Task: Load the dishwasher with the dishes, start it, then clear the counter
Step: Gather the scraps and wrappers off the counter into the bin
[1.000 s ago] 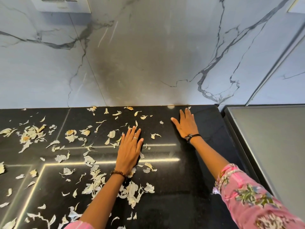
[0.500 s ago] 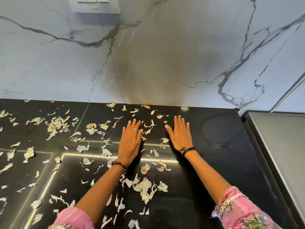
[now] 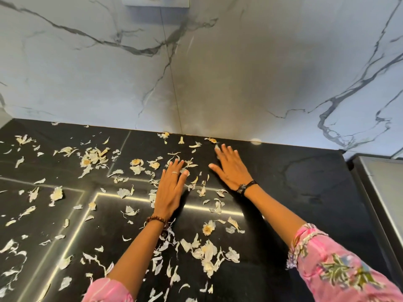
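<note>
Pale peel scraps point(image 3: 208, 256) litter the black counter point(image 3: 305, 192) below a marble wall point(image 3: 87, 73). Left hand point(image 3: 171, 188) and right hand point(image 3: 232, 168) press flat, fingers straight, holding nothing; the right has slid farther back.

A white marble-look wall point(image 3: 87, 79), crossed by dark grey veins, is seen filling the upper half of the view; it is split by a thin vertical panel joint, and a greyish smudge point(image 3: 229, 88) is spread over its middle. A white fitting point(image 3: 156, 1) is cut off at the top edge. At the far right, a grey metal surface point(image 3: 383, 182) is set against the wall. Straight bright strips of light point(image 3: 170, 202) are mirrored in the glossy black stone below
</note>
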